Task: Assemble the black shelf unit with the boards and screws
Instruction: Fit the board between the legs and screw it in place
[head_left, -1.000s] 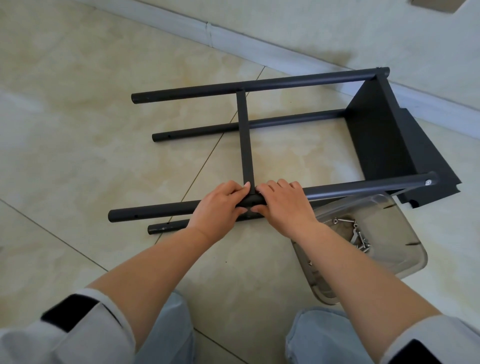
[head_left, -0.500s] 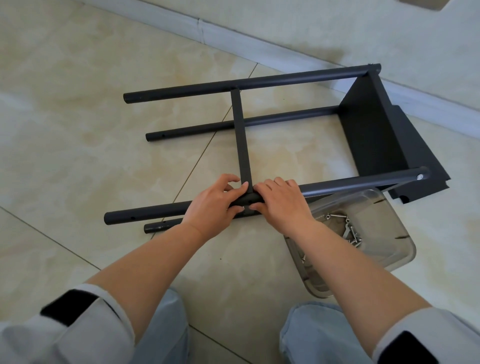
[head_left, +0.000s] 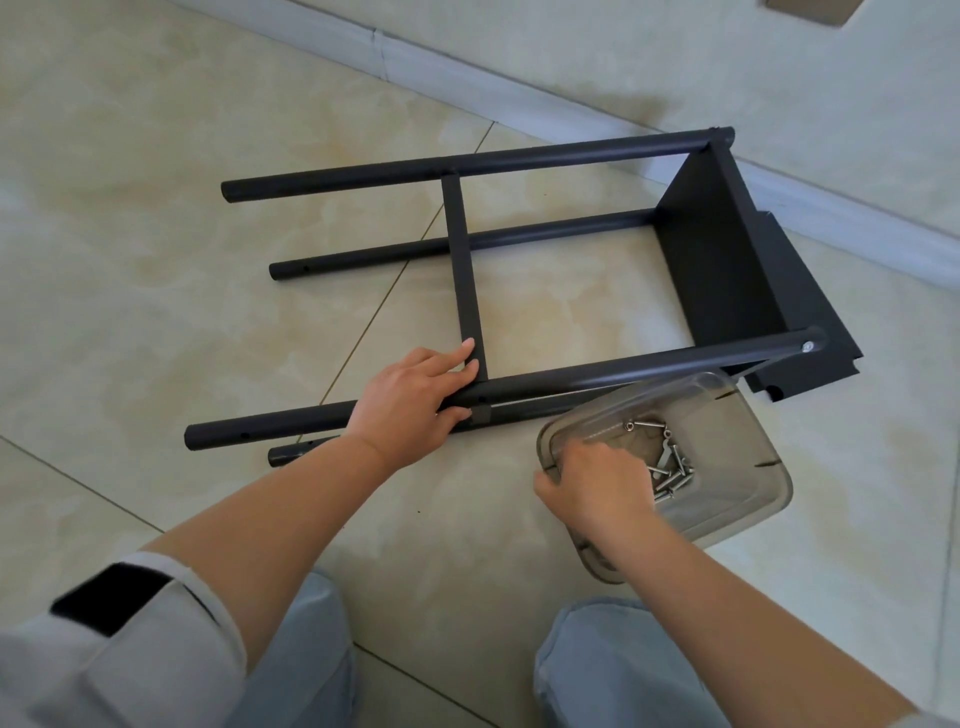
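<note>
Right hand (head_left: 597, 486) moved from the frame into the screw box (head_left: 748, 415).
The near pole (head_left: 623, 371) is still gripped by the left hand (head_left: 410, 400); the right grip cannot be told.

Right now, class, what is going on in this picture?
A person kneeling on a tiled floor is assembling a black shelf frame that lies on its side. The left hand holds the near tube where the crossbar meets it. The right hand reaches into a clear plastic tray of screws; whether it holds one cannot be seen. One black board is already fitted at the far end.
</note>
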